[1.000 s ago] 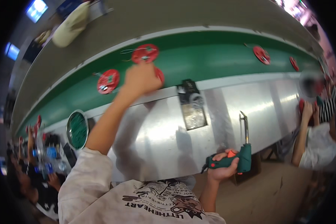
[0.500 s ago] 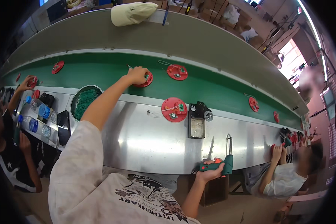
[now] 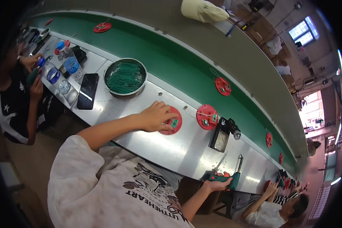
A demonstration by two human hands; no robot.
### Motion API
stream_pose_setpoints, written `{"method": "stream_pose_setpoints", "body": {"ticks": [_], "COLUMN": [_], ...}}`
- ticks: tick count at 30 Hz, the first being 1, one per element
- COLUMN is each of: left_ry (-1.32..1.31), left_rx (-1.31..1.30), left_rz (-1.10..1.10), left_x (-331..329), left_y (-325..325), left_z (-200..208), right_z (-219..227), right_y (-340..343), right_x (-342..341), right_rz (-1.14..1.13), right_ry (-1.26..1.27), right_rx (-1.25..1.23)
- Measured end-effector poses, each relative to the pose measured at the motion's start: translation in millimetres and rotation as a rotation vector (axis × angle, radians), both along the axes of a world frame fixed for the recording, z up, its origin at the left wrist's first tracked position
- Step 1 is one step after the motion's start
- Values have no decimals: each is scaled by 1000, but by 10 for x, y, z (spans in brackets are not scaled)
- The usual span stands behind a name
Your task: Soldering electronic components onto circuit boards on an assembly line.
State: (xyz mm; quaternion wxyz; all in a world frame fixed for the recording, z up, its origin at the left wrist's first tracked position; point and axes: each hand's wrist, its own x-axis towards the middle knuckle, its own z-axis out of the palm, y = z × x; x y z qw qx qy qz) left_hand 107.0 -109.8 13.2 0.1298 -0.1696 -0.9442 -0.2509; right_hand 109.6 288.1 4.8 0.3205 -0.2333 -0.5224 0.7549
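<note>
A red round plate (image 3: 175,129) with a small green circuit board lies on the metal bench. My left hand (image 3: 154,116) grips it by its left side, fingers bent over the top; thin wires reach up from it. To the right a second red plate (image 3: 202,110) carries a circuit board, a small round part and pale wires. Down at the bench's front edge, my right hand (image 3: 217,184) is wrapped around a green soldering gun (image 3: 235,181), whose thin metal tip points up. Beside the second plate stands a black solder tray (image 3: 215,142) with a pale inside.
A metal bowl (image 3: 143,84) of green wires sits left of my left hand, near a black phone (image 3: 88,91) and two water bottles (image 3: 72,65). Along the green belt (image 3: 171,57) lie several more red plates. One co-worker (image 3: 22,95) sits left, another (image 3: 268,214) right.
My left hand has brought the red plate from the green belt onto the metal bench. The view has turned and shifted left. My right hand keeps hold of the soldering gun.
</note>
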Motion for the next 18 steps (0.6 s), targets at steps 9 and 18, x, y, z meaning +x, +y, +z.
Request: {"method": "stream_pose_setpoints", "body": {"ticks": [9,18], "left_ry": [56,252], "left_rx": [166,190], "left_rz": [88,478], "left_x": [69,-153], "left_y": [-69,-984], "left_z": [-283,246], "right_z": [-85,-65], "right_y": [19,13], "right_x": [17,-29], "right_rz": [21,9], "right_ry": [-15,-40], "right_rx": [5,14]}}
